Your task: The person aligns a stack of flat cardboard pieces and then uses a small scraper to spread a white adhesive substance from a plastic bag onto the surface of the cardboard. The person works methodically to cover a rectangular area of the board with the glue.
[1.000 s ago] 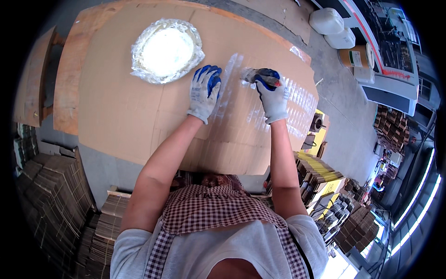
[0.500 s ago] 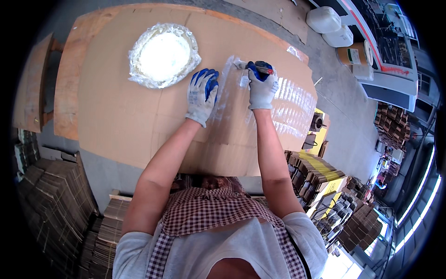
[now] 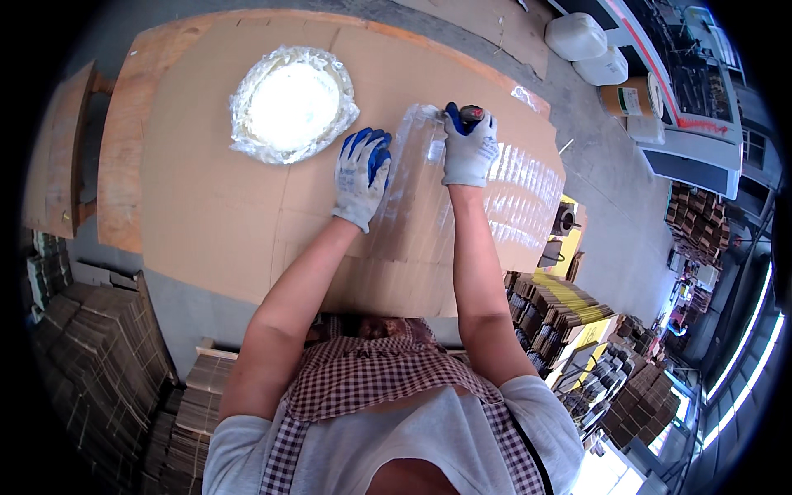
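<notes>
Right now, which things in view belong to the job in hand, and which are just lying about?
Likely in the job:
right hand, holding a dark tool
left hand, by the clear strips
cardboard sheet, under those strips

Apparently lying about:
bright round bundle, untouched on the sheet; it might belong
white jugs
brown drum
cardboard stacks

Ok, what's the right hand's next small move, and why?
Probably draw the dark tool toward the body along the clear strip: the right hand grips it near the strip's far end, and the left hand is beside the strip.
</notes>
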Tool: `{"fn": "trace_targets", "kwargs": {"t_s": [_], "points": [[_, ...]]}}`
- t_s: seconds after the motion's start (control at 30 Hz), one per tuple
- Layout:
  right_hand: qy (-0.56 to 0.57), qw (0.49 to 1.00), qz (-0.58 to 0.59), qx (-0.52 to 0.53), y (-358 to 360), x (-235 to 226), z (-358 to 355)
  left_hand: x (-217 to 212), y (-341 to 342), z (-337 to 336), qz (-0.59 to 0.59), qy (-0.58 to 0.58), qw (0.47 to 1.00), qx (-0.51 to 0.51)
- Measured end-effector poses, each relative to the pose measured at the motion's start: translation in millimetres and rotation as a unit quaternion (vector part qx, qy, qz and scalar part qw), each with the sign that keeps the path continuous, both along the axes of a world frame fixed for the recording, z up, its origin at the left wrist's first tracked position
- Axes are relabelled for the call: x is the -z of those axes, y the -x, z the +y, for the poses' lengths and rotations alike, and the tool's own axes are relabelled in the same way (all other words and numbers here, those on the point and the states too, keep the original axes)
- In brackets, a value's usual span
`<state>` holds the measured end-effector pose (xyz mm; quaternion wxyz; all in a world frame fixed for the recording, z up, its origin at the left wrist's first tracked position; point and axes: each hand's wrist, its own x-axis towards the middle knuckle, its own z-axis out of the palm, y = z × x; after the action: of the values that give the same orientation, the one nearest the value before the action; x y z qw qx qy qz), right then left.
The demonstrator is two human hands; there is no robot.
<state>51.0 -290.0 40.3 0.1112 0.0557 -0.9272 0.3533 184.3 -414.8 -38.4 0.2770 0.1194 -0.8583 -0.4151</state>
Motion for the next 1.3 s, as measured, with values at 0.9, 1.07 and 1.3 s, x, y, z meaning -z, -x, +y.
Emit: {"fn": "trace_targets", "kwargs": {"t_s": [0.9, 1.07, 1.3], "points": [[-0.001, 1.000, -0.023, -0.015, 28, -6, 102, -2, -2, 3, -0.006, 0.018, 1.000, -0.018], [0.014, 0.980, -0.123, -0.157, -17, -3, 64, -7, 0, 5, -0.013, 0.014, 1.000, -0.008], [-0.126, 0.980, -0.021, -0.152, -34, -27, 73, 0, -1, 1, -0.013, 0.031, 0.999, -0.009]]}}
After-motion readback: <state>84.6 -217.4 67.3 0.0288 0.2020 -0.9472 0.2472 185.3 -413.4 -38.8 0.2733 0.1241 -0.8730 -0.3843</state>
